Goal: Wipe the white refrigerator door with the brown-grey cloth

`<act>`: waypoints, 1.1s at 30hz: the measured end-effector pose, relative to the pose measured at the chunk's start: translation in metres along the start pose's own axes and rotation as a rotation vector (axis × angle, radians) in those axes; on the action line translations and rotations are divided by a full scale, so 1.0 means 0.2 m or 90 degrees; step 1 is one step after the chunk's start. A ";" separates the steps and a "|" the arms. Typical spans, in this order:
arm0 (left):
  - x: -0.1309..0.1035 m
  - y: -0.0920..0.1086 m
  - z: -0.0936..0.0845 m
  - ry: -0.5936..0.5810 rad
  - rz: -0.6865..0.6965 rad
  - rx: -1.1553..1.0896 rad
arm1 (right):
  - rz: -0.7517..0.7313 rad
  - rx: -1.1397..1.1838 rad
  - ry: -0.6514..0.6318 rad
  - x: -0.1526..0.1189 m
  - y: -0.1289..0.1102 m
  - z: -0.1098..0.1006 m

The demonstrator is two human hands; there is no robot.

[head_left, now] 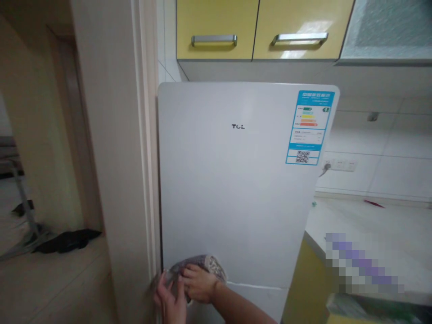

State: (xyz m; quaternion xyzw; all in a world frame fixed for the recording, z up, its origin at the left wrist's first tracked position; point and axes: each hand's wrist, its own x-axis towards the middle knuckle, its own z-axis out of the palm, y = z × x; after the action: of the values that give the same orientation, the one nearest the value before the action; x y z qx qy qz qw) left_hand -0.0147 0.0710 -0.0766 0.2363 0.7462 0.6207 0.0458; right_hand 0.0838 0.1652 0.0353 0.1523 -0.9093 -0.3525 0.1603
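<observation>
White fridge door fills the middle of the view, upright, with a small dark logo high above the fingers and a blue energy label at its upper right corner, far up and to the right of them. A seam between upper and lower door runs just below and right of the fingers.

Pale wooden door frame stands immediately left of the fingers, edge against the fridge side. Beyond it, further left, a wood-tone floor with a dark cloth heap lying on it.

Yellow wall cabinets with two metal bar handles sit far above the fingers. Light tabletop extends to the right of the fingers, well apart from them, with a small red item near the tiled wall. A wall socket with one plug sits above the tabletop.

Grey mottled cloth is pressed flat against the lower left part of the upper fridge door, close to the door frame. Part of it shows above and right of the fingers.

Right hand: fingers spread flat on the cloth, palm down, holding it against the door; not curled round it. Forearm enters from the lower right.

Left hand: just left of and below the right hand, fingers bent around the cloth's left edge at the fridge's corner, touching the cloth. Whether they pinch it fully I cannot tell; the frame is blurred there.
</observation>
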 end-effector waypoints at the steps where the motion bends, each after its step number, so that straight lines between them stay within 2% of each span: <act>1: -0.08 0.02 0.04 -0.003 -0.019 -0.015 | 0.007 -0.010 0.004 -0.03 0.03 -0.03; 3: -0.23 0.09 0.13 -0.027 -0.059 -0.037 | 0.019 -0.032 0.018 -0.09 0.11 -0.12; 5: -0.32 0.19 0.25 -0.063 -0.059 -0.039 | 0.027 -0.043 0.038 -0.13 0.22 -0.25; 7: -0.34 0.32 0.36 -0.086 -0.017 -0.039 | 0.038 -0.037 0.046 -0.19 0.34 -0.39; 9: -0.31 0.49 0.43 -0.080 0.033 -0.043 | 0.049 -0.021 0.027 -0.26 0.47 -0.55; 11: -0.25 0.68 0.45 -0.015 0.104 -0.046 | 0.063 0.012 -0.005 -0.34 0.62 -0.70; 13: -0.21 0.86 0.43 0.085 0.208 -0.052 | 0.081 0.048 -0.026 -0.43 0.76 -0.83; 15: -0.21 1.00 0.40 0.160 0.303 -0.040 | 0.116 0.056 -0.027 -0.49 0.89 -0.92; 17: -0.25 1.06 0.40 0.139 0.361 0.003 | 0.166 0.033 -0.010 -0.53 0.98 -0.98; 19: -0.30 1.05 0.43 0.077 0.394 0.073 | 0.190 -0.002 0.009 -0.54 1.03 -1.01; 21: -0.33 1.01 0.47 0.048 0.433 0.144 | 0.144 -0.045 0.019 -0.55 1.06 -1.07; 23: -0.31 0.97 0.47 0.062 0.489 0.189 | 0.114 -0.104 0.043 -0.58 1.10 -1.16; 24: -0.26 0.97 0.45 0.079 0.514 0.191 | 0.144 -0.142 0.072 -0.62 1.14 -1.23; 26: -0.11 1.04 0.37 0.129 0.533 0.156 | 0.308 -0.225 0.160 -0.74 1.24 -1.38; 28: 0.10 1.21 0.24 0.212 0.499 0.094 | 0.532 -0.291 0.253 -0.89 1.37 -1.53; 30: 0.35 1.49 0.08 0.291 0.469 0.054 | 0.697 -0.308 0.323 -1.02 1.51 -1.62; 31: 0.48 1.65 0.00 0.317 0.476 0.054 | 0.744 -0.292 0.349 -1.08 1.57 -1.63; 33: 0.69 2.02 -0.13 0.354 0.555 0.090 | 0.778 -0.228 0.391 -1.14 1.64 -1.63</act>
State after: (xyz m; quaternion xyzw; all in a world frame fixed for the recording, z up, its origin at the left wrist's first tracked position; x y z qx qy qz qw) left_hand -0.0264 0.1513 0.3424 0.3537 0.6027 0.5698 -0.4325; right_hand 0.3646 0.2930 0.4477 -0.3221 -0.6735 -0.2848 0.6013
